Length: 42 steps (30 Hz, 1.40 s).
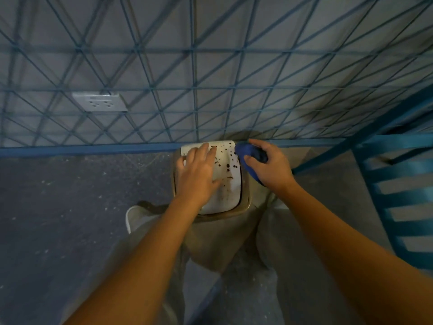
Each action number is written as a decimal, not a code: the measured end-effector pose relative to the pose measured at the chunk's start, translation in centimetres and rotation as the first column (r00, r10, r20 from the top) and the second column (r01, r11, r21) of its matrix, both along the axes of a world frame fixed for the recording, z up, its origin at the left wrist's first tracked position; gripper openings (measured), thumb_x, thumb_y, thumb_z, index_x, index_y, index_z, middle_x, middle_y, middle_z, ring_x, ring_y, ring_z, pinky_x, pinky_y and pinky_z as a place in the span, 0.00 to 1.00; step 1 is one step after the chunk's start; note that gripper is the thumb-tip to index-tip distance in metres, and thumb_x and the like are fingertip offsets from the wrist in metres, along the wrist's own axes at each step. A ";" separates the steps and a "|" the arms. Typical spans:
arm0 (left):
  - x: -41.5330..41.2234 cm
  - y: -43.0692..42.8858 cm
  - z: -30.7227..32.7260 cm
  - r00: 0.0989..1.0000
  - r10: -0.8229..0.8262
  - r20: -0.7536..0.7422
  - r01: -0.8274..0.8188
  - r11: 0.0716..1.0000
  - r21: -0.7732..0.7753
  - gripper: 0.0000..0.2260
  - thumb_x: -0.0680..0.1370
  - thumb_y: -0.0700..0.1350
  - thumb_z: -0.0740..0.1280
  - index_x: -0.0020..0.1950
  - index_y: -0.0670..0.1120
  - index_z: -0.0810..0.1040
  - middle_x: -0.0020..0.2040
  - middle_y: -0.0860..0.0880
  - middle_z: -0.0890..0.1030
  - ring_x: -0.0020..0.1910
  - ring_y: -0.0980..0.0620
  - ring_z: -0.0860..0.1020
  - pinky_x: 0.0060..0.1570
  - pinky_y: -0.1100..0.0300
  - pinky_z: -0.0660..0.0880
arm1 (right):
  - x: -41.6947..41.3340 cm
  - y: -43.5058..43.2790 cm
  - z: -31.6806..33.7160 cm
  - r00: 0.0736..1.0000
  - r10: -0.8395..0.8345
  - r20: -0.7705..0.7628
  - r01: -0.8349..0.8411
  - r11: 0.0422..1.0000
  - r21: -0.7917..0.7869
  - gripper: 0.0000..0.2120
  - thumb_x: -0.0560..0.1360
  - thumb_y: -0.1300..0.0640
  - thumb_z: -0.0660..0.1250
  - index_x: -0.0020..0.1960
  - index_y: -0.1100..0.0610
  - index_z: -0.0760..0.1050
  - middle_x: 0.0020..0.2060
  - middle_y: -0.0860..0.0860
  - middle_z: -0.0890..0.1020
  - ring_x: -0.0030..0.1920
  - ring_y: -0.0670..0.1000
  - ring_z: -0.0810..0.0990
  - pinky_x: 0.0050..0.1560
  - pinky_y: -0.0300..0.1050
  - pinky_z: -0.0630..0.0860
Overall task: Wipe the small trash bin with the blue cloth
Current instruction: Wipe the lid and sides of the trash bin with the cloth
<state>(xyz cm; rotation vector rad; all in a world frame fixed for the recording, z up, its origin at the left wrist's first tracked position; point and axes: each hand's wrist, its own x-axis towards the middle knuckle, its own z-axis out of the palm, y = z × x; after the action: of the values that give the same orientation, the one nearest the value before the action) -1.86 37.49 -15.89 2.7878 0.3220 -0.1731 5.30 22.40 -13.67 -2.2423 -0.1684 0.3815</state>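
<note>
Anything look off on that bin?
Yes: the white lid of the small beige trash bin is spattered with dark brown spots, thickest at its far right, beside the blue cloth gripped in the right hand.

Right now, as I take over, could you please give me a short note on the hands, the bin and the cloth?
Left hand: flat on the lid, fingers straight.
Right hand: grips the cloth at the lid's far right corner.
Bin: upright against the wall, lid on.
Done: nothing looks wiped; dark spots cover the lid.
Left: wipe the lid, then probably the bin's sides.
</note>
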 end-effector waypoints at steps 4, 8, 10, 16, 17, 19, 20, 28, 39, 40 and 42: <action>1.3 0.2 -1.0 0.998 -0.017 -0.052 0.019 0.999 0.037 0.37 0.73 0.57 0.67 0.75 0.48 0.53 0.76 0.49 0.55 0.74 0.47 0.55 0.70 0.46 0.53 | 0.0 0.9 -1.5 0.976 0.183 0.122 -0.171 0.980 -0.100 0.21 0.72 0.58 0.69 0.65 0.58 0.73 0.59 0.57 0.76 0.59 0.56 0.75 0.64 0.48 0.69; 1.3 0.3 -1.4 0.999 -0.007 -0.042 0.008 1.000 0.019 0.37 0.72 0.57 0.67 0.75 0.48 0.54 0.75 0.50 0.57 0.73 0.48 0.57 0.68 0.47 0.53 | -0.2 1.1 -3.0 0.938 0.276 0.209 -0.229 0.947 -0.224 0.23 0.69 0.53 0.64 0.64 0.57 0.74 0.57 0.57 0.78 0.56 0.58 0.76 0.58 0.41 0.62; 1.3 0.3 -1.5 0.999 -0.008 -0.043 0.009 1.000 0.022 0.37 0.72 0.56 0.67 0.75 0.49 0.54 0.75 0.50 0.57 0.73 0.48 0.56 0.69 0.47 0.52 | 0.5 1.5 -3.1 0.927 0.296 0.232 -0.234 0.937 -0.259 0.22 0.70 0.54 0.64 0.64 0.57 0.74 0.57 0.57 0.78 0.57 0.58 0.76 0.58 0.39 0.60; 1.3 0.2 -1.4 0.998 0.001 -0.062 0.001 1.000 0.028 0.38 0.72 0.56 0.68 0.75 0.49 0.54 0.75 0.50 0.57 0.73 0.48 0.56 0.70 0.45 0.52 | 3.5 3.5 -2.6 0.934 0.328 0.140 -0.270 0.907 -0.323 0.21 0.76 0.55 0.64 0.68 0.53 0.69 0.64 0.55 0.73 0.64 0.56 0.70 0.63 0.42 0.57; 1.3 0.2 -1.4 0.998 0.003 -0.060 -0.001 0.999 0.033 0.38 0.72 0.57 0.69 0.75 0.49 0.54 0.75 0.50 0.57 0.73 0.48 0.57 0.70 0.45 0.53 | 3.5 3.5 -2.7 0.931 0.335 0.144 -0.274 0.903 -0.331 0.21 0.76 0.55 0.63 0.68 0.53 0.69 0.64 0.54 0.73 0.64 0.56 0.70 0.63 0.42 0.57; 1.4 0.2 -1.4 0.999 0.005 -0.051 -0.003 0.999 0.038 0.38 0.71 0.57 0.69 0.75 0.49 0.54 0.75 0.50 0.58 0.73 0.48 0.57 0.70 0.45 0.53 | 2.9 3.2 -2.8 0.919 0.353 0.176 -0.278 0.896 -0.347 0.21 0.75 0.56 0.64 0.68 0.53 0.69 0.63 0.55 0.74 0.62 0.56 0.71 0.60 0.41 0.57; 1.4 0.1 -1.4 0.999 0.006 -0.045 -0.004 0.999 0.037 0.38 0.71 0.57 0.69 0.75 0.49 0.55 0.75 0.50 0.58 0.73 0.48 0.58 0.69 0.46 0.53 | 2.3 2.9 -2.9 0.911 0.360 0.200 -0.277 0.894 -0.351 0.21 0.74 0.57 0.64 0.67 0.54 0.70 0.62 0.55 0.75 0.61 0.56 0.72 0.56 0.39 0.57; 1.6 0.3 -1.7 1.000 -0.018 -0.002 0.018 1.000 -0.013 0.36 0.72 0.54 0.70 0.74 0.46 0.57 0.74 0.48 0.60 0.72 0.47 0.59 0.70 0.51 0.54 | -3.2 0.8 -4.6 0.919 0.298 0.259 -0.225 0.934 -0.277 0.20 0.73 0.59 0.65 0.65 0.57 0.73 0.61 0.58 0.75 0.58 0.60 0.73 0.56 0.33 0.54; 1.5 0.6 -1.6 0.998 -0.066 -0.014 0.066 0.998 0.003 0.39 0.69 0.55 0.72 0.74 0.44 0.58 0.73 0.45 0.62 0.71 0.45 0.60 0.73 0.48 0.54 | 4.1 3.7 -3.2 0.974 0.225 0.039 -0.205 0.936 -0.286 0.20 0.79 0.55 0.58 0.71 0.52 0.65 0.65 0.57 0.71 0.66 0.57 0.68 0.70 0.48 0.60; 1.5 0.6 -1.5 0.998 -0.065 -0.020 0.065 0.998 0.005 0.39 0.69 0.55 0.72 0.74 0.44 0.58 0.73 0.45 0.62 0.71 0.45 0.60 0.73 0.47 0.53 | 4.2 3.7 -3.2 0.977 0.213 0.026 -0.199 0.943 -0.267 0.20 0.79 0.55 0.58 0.71 0.51 0.65 0.65 0.58 0.71 0.66 0.58 0.68 0.70 0.50 0.61; 1.5 0.5 -1.5 0.997 -0.066 -0.029 0.066 0.998 0.005 0.39 0.70 0.55 0.71 0.74 0.44 0.57 0.73 0.46 0.61 0.72 0.45 0.60 0.73 0.46 0.52 | 3.6 3.4 -3.4 0.983 0.180 0.043 -0.169 0.967 -0.192 0.20 0.78 0.55 0.59 0.70 0.51 0.66 0.63 0.58 0.72 0.64 0.58 0.70 0.70 0.52 0.63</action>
<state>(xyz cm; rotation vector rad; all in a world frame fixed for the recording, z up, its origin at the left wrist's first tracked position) -0.33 37.99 -17.38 2.8056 0.2378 -0.2289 8.95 25.78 -17.10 -2.4348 -0.3774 0.4401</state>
